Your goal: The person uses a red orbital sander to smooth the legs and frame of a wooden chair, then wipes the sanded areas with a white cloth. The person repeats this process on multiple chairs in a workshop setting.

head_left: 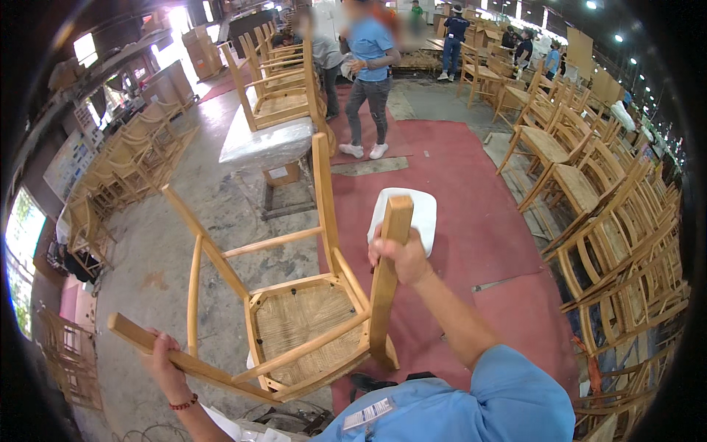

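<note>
Head view: a wooden chair [298, 328] is tipped up in front of the person, the woven underside of its seat facing them and its legs spreading outward. The left hand [163, 362], with a beaded bracelet [184, 403] at the wrist, is closed around the leg at the chair's near left; the right hand [403, 254] is wrapped around the thick leg at its near right, so both hands are occupied and set wide apart. Beyond the chair stands a table [258, 147] covered in plastic, with more chairs [276, 103] on it; right of the chair, a white rounded object [421, 217] sits by a red mat [456, 162]. Whether the chair's lower side rests on anything is hidden. If it is unsupported, a slipping grip on either leg could let it twist and drop. Swinging it rightward might knock the white object, and pushing it forward could strike the table or the co-worker [368, 48] beyond the chair. Uneven pulling on the two legs might also strain the joints.
</note>
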`<state>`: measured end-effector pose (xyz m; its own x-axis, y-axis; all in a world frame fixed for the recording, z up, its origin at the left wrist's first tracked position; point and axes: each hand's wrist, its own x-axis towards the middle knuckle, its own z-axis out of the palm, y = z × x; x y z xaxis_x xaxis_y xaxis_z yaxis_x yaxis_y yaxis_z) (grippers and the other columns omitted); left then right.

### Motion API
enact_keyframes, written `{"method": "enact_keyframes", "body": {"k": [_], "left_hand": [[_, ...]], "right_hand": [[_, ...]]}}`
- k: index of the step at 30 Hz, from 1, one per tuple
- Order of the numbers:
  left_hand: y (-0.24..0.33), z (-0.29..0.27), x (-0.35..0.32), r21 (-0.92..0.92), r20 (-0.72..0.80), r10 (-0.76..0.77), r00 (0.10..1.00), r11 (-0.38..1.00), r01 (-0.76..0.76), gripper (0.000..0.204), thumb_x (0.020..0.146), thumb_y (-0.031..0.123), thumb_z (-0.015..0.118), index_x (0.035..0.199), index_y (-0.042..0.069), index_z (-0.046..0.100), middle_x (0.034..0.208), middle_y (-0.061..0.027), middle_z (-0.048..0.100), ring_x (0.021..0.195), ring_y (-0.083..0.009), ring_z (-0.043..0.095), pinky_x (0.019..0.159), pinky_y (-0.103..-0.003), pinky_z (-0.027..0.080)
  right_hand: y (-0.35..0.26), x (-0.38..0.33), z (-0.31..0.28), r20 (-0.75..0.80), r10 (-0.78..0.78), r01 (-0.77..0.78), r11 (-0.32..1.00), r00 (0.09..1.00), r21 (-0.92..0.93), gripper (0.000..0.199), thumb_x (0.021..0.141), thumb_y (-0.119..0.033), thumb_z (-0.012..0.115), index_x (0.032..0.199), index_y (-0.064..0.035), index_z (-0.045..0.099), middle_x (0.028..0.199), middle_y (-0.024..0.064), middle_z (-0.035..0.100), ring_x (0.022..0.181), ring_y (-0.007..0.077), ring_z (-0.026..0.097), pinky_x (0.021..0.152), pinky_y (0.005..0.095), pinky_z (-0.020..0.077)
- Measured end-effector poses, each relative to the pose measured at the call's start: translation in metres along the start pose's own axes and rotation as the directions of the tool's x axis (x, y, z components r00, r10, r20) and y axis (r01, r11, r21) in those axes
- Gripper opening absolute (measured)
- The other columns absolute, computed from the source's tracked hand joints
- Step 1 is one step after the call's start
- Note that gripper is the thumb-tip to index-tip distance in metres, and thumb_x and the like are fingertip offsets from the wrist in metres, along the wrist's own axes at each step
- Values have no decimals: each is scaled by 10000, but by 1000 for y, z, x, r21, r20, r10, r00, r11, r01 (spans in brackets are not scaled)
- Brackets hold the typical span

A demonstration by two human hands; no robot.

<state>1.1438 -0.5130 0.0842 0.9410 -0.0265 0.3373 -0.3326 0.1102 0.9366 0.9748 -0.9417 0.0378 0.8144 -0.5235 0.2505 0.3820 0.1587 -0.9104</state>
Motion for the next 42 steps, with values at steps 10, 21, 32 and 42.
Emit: {"method": "enact_keyframes", "body": {"k": [10,21,32,42], "left_hand": [[53,117,53,-173,99,-47,994,983,64,155,852,86,633,937,24,519,702,-2,467,608,-98,458,562,-244,413],[1,351,105,-261,330,-78,941,950,170,128,848,107,662,842,40,554,668,-28,543,575,-135,533,532,-265,437],[-84,510,154,-265,290,94,952,964,-15,153,843,139,670,775,45,570,625,-43,567,518,-145,548,493,-278,436],[-214,503,133,140,164,-204,965,973,182,206,863,181,694,955,12,620,782,-48,631,712,-149,605,682,-304,491]], "right_hand": [[-168,46,-38,-99,-145,115,957,984,-265,401,852,-315,769,1031,-28,554,697,52,579,577,143,584,536,283,498],[-230,93,-182,-239,-332,225,895,912,-385,370,894,-366,716,993,-62,530,672,40,569,526,131,565,483,258,473],[-144,183,-311,-260,-473,388,865,842,-319,206,874,-159,714,942,-51,552,703,23,573,579,122,575,527,271,482],[-23,196,-354,-217,-269,202,937,938,-286,224,774,-65,748,932,-74,590,819,-19,604,710,81,575,644,254,487]]}}
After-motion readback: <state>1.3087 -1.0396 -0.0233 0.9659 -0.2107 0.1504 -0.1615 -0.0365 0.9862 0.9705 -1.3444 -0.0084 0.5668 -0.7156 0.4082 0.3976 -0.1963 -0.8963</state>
